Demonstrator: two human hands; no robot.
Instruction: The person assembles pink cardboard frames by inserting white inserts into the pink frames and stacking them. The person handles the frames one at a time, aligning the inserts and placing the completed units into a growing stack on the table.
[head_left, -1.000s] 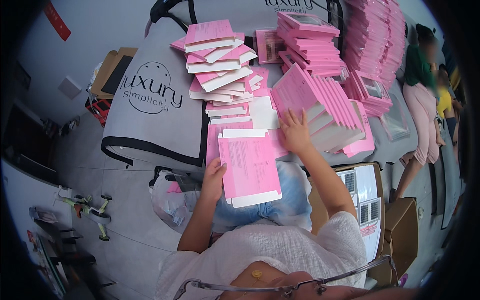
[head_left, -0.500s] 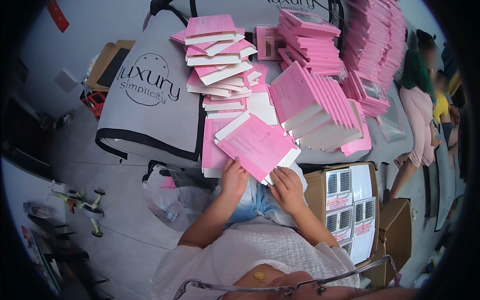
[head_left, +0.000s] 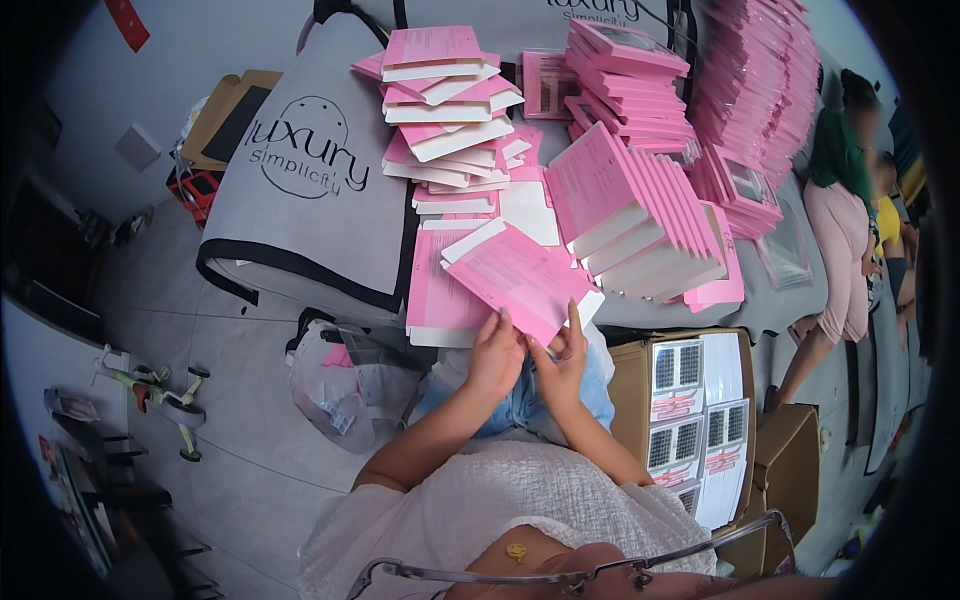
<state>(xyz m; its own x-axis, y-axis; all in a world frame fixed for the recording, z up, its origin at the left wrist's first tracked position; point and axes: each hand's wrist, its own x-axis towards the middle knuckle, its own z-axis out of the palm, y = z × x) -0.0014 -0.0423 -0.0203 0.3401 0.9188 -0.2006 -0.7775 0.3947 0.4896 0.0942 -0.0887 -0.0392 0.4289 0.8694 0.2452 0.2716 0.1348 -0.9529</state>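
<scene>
A flattened pink cardboard box (head_left: 518,275) with white flaps lies tilted above my lap, its near edge gripped between my two hands. At its near left edge my left hand (head_left: 496,358) is closed, the fingertips on the card. Just beside it, my right hand (head_left: 560,365) pinches the near right corner, next to a white end flap. The far end of the box overlaps another pink box sheet (head_left: 433,290) on the grey couch. Beyond stands a leaning stack of pink boxes (head_left: 432,40) with white sides.
To the right stands a row of opened pink boxes (head_left: 610,200), with wrapped pink packages (head_left: 745,90) piled behind. A cardboard carton (head_left: 628,400) of packs with dark grids sits by my right side. A clear plastic bag (head_left: 335,390) lies left of my lap. Other people (head_left: 838,200) stand far right.
My hands have come closer together along the near edge of the pink box. The box has tilted, and my right fingers have risen beside its white flap.
</scene>
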